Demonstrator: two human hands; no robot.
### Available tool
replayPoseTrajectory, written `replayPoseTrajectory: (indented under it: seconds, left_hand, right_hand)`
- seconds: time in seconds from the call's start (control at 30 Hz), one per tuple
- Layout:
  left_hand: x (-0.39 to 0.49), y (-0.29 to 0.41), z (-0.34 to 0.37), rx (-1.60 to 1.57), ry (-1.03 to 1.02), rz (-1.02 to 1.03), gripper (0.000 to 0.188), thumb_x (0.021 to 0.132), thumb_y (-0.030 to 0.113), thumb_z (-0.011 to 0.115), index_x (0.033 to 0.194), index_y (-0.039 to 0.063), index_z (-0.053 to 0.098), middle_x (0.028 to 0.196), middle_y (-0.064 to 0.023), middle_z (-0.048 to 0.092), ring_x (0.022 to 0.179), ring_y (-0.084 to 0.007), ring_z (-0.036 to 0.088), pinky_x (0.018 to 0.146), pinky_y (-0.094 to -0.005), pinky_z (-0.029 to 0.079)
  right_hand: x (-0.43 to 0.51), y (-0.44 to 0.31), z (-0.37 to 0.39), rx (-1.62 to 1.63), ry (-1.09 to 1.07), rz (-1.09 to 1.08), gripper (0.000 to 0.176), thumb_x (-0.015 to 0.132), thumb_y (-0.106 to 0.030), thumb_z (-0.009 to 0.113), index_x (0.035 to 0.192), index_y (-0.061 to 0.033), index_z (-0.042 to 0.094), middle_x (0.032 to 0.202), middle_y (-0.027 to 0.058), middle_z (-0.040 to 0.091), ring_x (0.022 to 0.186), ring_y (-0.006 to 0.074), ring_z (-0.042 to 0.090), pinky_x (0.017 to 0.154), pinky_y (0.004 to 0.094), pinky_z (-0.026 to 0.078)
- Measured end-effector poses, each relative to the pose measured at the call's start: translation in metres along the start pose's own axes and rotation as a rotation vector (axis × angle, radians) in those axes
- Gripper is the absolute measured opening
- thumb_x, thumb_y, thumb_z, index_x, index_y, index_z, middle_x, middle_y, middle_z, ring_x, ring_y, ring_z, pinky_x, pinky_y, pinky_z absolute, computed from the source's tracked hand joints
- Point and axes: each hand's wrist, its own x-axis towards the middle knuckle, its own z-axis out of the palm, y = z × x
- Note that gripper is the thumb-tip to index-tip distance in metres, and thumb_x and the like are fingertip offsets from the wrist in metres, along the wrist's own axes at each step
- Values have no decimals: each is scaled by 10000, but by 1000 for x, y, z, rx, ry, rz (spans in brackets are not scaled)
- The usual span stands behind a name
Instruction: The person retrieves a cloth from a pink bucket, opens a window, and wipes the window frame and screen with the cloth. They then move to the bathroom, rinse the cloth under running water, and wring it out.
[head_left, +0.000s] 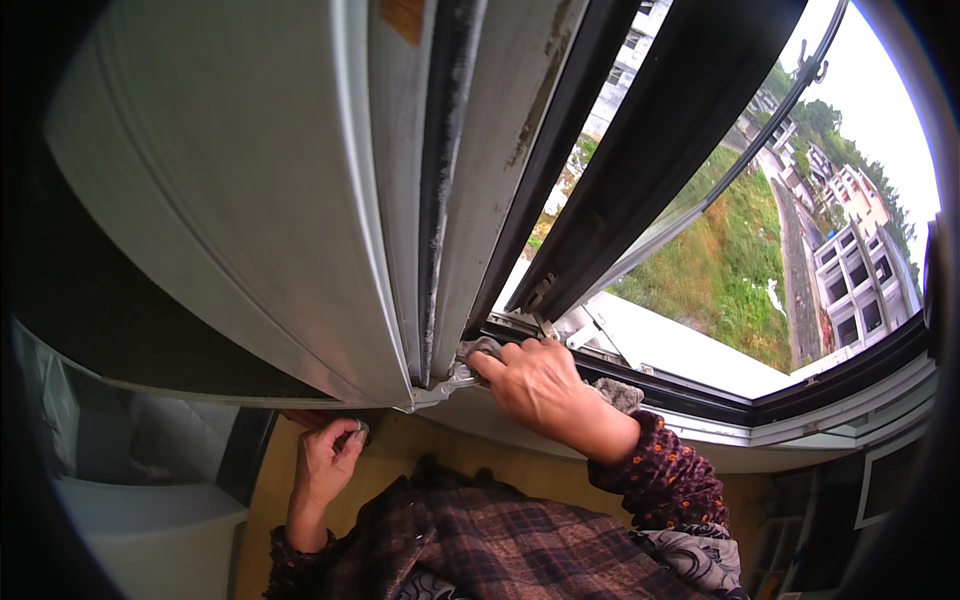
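Note:
My right hand presses a bunched grey cloth into the lower corner of the window frame, where the dark bottom rail meets the upright. Part of a grey, fluffy cloth also shows behind my right wrist, on the sill side. My left hand is below the bottom edge of the white panel, thumb and fingertips pinched together around a small pale thing that I cannot identify. The grey upright frame beside the panel has brown dirt marks and a dark, dusty seal strip.
An outward-opened window sash with a dark frame stands at the upper right, its metal hinge arm near my right hand. Outside are grass and buildings. Wooden flooring shows below, and a pale cabinet-like surface at the lower left.

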Motion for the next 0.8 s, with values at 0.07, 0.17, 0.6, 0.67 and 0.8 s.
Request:
replayPoseTrajectory:
  seconds: [0.07,0.17,0.6,0.67,0.8]
  left_hand:
    - [-3,5,-7,29,-7,-20,136,956,114,723,1024,-4,731,736,-46,696,650,-90,620,611,-266,509]
    - [-5,-1,-10,68,14,0,147,962,125,717,1037,0,732,744,-42,703,662,-84,632,616,-267,517]
    - [3,9,-6,130,-50,-33,140,932,106,758,1012,-4,726,737,-110,683,621,-146,605,597,-305,497]
    - [-1,-4,-11,148,3,-14,147,945,116,731,1032,-2,730,720,-55,672,631,-95,596,591,-277,489]
    - [-3,-21,-12,164,41,23,157,954,137,719,1028,0,734,698,-43,654,628,-78,580,579,-284,476]
  right_hand:
    - [-13,5,-9,40,-12,72,205,862,-100,610,1037,-149,706,717,67,635,630,261,664,551,408,506]
    - [-25,15,-21,283,-33,140,220,881,-82,642,1085,-114,717,758,94,668,656,300,681,556,438,518]
    - [2,-8,2,168,-56,149,109,873,-141,634,955,-94,688,718,101,675,629,302,691,545,447,526]
    - [-25,6,-19,130,-89,244,132,850,-113,636,951,-97,719,666,102,659,575,287,678,532,449,521]
    - [-27,12,-32,296,177,180,232,868,-83,652,1093,-66,702,766,92,666,683,281,688,578,429,545]
